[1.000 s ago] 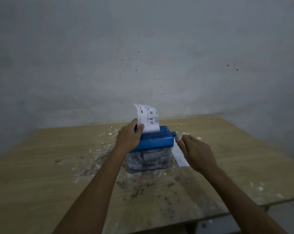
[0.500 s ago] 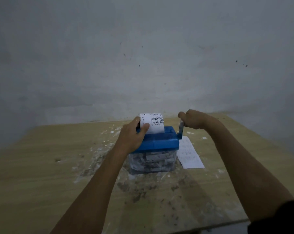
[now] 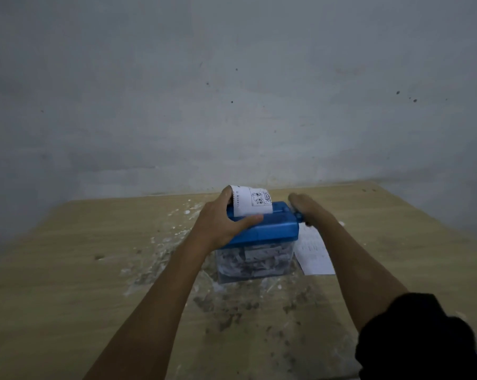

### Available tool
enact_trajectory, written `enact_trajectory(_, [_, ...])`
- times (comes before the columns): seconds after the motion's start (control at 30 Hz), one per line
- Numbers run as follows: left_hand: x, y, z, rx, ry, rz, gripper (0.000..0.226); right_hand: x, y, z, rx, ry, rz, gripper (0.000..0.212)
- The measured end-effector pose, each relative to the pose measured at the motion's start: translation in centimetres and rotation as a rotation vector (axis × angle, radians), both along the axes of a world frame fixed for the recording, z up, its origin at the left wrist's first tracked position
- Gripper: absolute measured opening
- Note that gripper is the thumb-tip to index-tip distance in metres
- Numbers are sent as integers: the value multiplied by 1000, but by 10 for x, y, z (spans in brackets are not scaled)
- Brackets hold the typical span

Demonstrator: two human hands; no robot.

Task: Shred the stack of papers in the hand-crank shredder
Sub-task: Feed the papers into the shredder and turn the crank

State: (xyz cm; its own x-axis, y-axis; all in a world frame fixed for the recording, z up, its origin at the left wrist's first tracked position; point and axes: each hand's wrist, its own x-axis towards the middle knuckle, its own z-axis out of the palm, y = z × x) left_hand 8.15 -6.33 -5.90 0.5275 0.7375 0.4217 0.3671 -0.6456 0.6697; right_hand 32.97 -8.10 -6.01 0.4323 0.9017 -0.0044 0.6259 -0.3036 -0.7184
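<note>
Nearest the camera, a dark sleeve (image 3: 412, 338) covers the right upper arm at the lower right, and both bare forearms reach forward over the wooden worktop (image 3: 67, 283), whose surface is scuffed with dark specks and pale flecks. Farther in, the hand-crank shredder (image 3: 262, 237) stands on the worktop: a blue lid over a clear bin packed with paper strips. The left hand (image 3: 223, 223) grips the lid's left end, thumb laid across the top and fingers curled behind the sheet (image 3: 252, 202), a printed paper standing upright in the slot. The right hand (image 3: 304, 208) is blurred at the shredder's right side, its fingers curled round the crank (image 3: 299, 216). A loose paper (image 3: 315, 255) lies flat just right of the bin, beneath the right forearm. Beyond the worktop's far edge rises a stained grey wall (image 3: 231, 91).
</note>
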Motion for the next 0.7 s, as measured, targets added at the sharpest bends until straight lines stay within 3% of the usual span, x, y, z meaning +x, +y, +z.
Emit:
enact_trajectory(0.07, [-3, 1, 2, -5, 115, -14, 93, 4, 0, -27, -91, 6, 61, 22])
enact_trajectory(0.13, [-4, 3, -1, -8, 216, -6, 92, 9, -5, -46, -63, 1, 82, 12])
enact_trajectory(0.27, [-1, 7, -4, -10, 223, -1, 82, 12, -24, -59, 80, -86, 60, 11])
enact_trajectory(0.4, [0, 9, -7, 19, 253, 29, 88, -9, -74, -72, 154, -115, 81, 31])
enact_trajectory(0.53, [0, 10, -4, 2, 288, 14, 94, -24, -114, -71, 195, -371, 74, 33])
enact_trajectory(0.63, [1, 8, 3, 6, 387, 25, 97, -28, -121, -66, 290, -286, 6, 37])
enact_trajectory(0.7, [1, 5, 6, 17, 435, 44, 99, -32, -125, -55, 385, -118, -61, 37])
